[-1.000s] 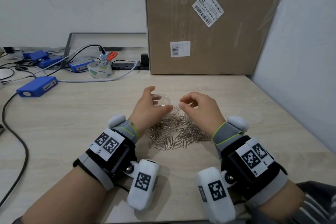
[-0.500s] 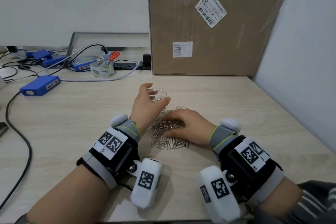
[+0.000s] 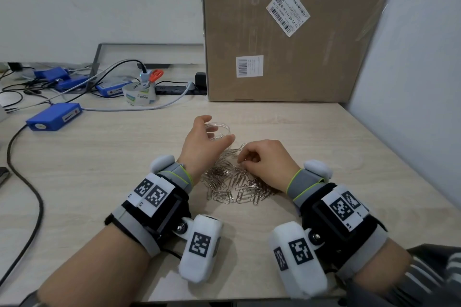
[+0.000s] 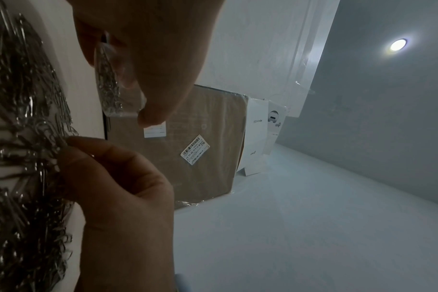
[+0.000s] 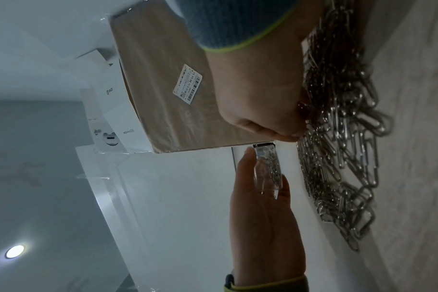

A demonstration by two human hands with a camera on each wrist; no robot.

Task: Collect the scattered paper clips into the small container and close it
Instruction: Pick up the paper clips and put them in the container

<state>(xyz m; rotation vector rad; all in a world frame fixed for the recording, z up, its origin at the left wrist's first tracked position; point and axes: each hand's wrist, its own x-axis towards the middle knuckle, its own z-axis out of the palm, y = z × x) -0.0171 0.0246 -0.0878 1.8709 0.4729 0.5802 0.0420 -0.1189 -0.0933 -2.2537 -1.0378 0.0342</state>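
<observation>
A heap of silver paper clips point(image 3: 232, 182) lies on the wooden desk between my wrists. My left hand point(image 3: 215, 132) grips a small clear round container point(image 3: 224, 127) at the heap's far edge; thumb and fingers curl round its wall. In the left wrist view the container point(image 4: 110, 89) holds some clips. My right hand point(image 3: 243, 161) sits on the heap's right part, fingers curled, pinching a few clips. The right wrist view shows that hand point(image 5: 295, 136) bunched against the pile point(image 5: 343, 142), with the container point(image 5: 268, 168) just beyond. A faint clear round shape point(image 3: 349, 164), possibly the lid, lies to the right.
A large cardboard box point(image 3: 287, 32) stands at the back of the desk point(image 3: 99, 169). A tape roll point(image 3: 139, 95) with scissors, blue devices point(image 3: 55, 116) and cables point(image 3: 25, 182) fill the back left. A grey wall point(image 3: 411, 82) borders the right edge.
My right hand came down from beside the container onto the heap, then curled its fingers round a few clips. My left hand stayed on the container.
</observation>
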